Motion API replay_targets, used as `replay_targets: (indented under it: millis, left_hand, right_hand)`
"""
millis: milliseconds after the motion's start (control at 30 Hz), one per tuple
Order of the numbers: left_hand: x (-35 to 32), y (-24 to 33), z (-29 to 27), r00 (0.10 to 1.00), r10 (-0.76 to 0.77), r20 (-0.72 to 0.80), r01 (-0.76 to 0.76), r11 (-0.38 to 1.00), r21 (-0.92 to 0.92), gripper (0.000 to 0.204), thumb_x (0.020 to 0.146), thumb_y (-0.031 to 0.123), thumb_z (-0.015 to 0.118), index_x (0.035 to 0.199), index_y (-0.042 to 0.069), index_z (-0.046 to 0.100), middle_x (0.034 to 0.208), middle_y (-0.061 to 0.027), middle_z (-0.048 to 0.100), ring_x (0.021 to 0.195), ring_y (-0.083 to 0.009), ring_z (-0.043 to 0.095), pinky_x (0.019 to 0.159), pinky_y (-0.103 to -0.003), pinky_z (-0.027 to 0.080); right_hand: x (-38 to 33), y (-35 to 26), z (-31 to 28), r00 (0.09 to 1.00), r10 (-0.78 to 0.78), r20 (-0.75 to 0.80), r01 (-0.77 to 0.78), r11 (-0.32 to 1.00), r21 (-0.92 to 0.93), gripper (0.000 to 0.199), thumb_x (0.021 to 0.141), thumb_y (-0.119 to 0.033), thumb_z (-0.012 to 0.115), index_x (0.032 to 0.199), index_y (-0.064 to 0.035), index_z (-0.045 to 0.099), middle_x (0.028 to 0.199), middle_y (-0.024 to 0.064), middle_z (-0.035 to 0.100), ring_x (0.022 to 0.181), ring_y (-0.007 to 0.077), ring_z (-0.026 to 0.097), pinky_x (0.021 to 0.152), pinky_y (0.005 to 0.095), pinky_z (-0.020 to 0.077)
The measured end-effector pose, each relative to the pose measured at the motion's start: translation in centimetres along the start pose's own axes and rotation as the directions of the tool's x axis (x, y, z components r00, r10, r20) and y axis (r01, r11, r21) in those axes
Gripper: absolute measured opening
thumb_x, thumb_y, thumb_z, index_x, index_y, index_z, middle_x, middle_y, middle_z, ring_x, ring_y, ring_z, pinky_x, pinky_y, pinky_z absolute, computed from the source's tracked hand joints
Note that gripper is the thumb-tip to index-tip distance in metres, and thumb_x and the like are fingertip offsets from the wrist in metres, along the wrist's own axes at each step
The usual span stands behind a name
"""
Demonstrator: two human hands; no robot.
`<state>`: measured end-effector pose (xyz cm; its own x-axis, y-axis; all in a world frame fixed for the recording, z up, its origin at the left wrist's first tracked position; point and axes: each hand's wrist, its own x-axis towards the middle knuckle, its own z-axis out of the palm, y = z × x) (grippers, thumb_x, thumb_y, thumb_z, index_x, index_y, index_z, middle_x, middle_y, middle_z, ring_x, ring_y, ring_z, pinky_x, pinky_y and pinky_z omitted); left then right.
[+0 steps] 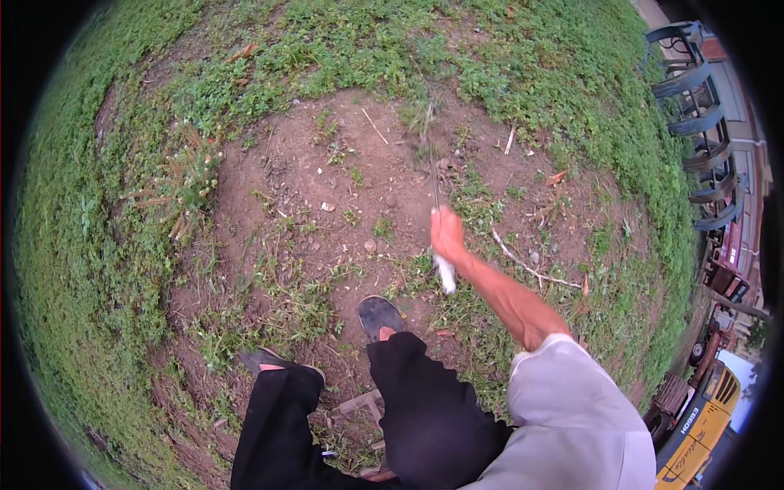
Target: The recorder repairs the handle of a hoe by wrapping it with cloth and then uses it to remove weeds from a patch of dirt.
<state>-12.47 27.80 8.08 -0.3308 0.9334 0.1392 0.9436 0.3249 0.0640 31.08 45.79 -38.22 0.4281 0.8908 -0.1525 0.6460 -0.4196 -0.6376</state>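
Observation:
My right hand (447, 235) is closed around the handle of a thin-shafted hand tool whose white butt end (444, 276) sticks out below the fist. A narrow dark shaft (434, 186) runs from the hand away over the soil. Its far end is smeared by motion among blurred green weeds (423, 122), so the tool's head cannot be made out. Bare brown soil (327, 175) with small stones and weed sprigs lies left of the tool. My left hand does not show clearly; only a bit of skin appears at the lower edge between the legs.
Low green weeds (106, 269) surround the soil patch. A spiky plant (188, 188) stands at the left, a dry branched stick (531, 269) right of my hand. My dark shoes (380, 317) stand near a piece of wood (357, 403). Blue curved metal bars (698, 122) and yellow machinery (694, 433) line the right.

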Motion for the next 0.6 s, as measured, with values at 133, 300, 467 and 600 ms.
replay_targets:
  millis: [133, 300, 467, 600]
  left_hand:
    - [-0.1, -0.6, 0.7, 1.0, 0.003, 0.009, -0.003, 1.0, -0.029, 0.029, 0.094, 0.02, 0.065, 0.107, -0.005, 0.07, 0.103, -0.024, 0.068, 0.097, -0.0402, 0.062, 0.09, -0.048, 0.047]
    - [-0.1, -0.8, 0.7, 1.0, 0.019, 0.009, -0.019, 1.0, -0.019, 0.028, 0.094, 0.019, 0.065, 0.106, -0.006, 0.07, 0.103, -0.0236, 0.068, 0.099, -0.0397, 0.062, 0.092, -0.048, 0.047]
    - [0.8, 0.9, -0.3, 1.0, 0.013, 0.01, -0.013, 1.0, 0.018, 0.028, 0.093, 0.019, 0.066, 0.106, -0.006, 0.071, 0.102, -0.0238, 0.068, 0.099, -0.0396, 0.062, 0.093, -0.048, 0.047]
    - [0.0, -0.1, -0.8, 1.0, -0.007, -0.021, 0.008, 0.999, 0.052, 0.029, 0.093, 0.02, 0.066, 0.105, -0.006, 0.071, 0.102, -0.0241, 0.068, 0.098, -0.0396, 0.062, 0.092, -0.048, 0.048]
  right_hand:
    - [-7.4, 2.0, -5.1, 0.997, 0.049, 0.054, -0.051, 0.998, 0.043, 0.028, 0.098, -0.026, 0.048, 0.088, -0.0001, 0.057, 0.066, 0.0235, 0.057, 0.063, 0.0402, 0.059, 0.057, 0.0522, 0.0426]
    - [-2.5, 3.4, -8.1, 0.989, 0.101, -0.111, -0.101, 0.995, 0.01, 0.03, 0.098, -0.026, 0.048, 0.086, 0.0001, 0.057, 0.066, 0.0219, 0.058, 0.062, 0.0376, 0.06, 0.059, 0.05, 0.0433]
    - [13.3, 3.9, -6.1, 0.96, 0.052, -0.276, -0.064, 0.997, -0.034, 0.041, 0.095, -0.027, 0.045, 0.083, 0.0073, 0.064, 0.079, 0.0314, 0.064, 0.077, 0.048, 0.065, 0.068, 0.0542, 0.0476]
    - [18.1, -3.1, 0.5, 0.924, 0.351, -0.154, -0.318, 0.926, 0.204, 0.031, 0.087, -0.024, 0.058, 0.086, 0.0054, 0.069, 0.088, 0.03, 0.068, 0.084, 0.0412, 0.07, 0.07, 0.0492, 0.0535]
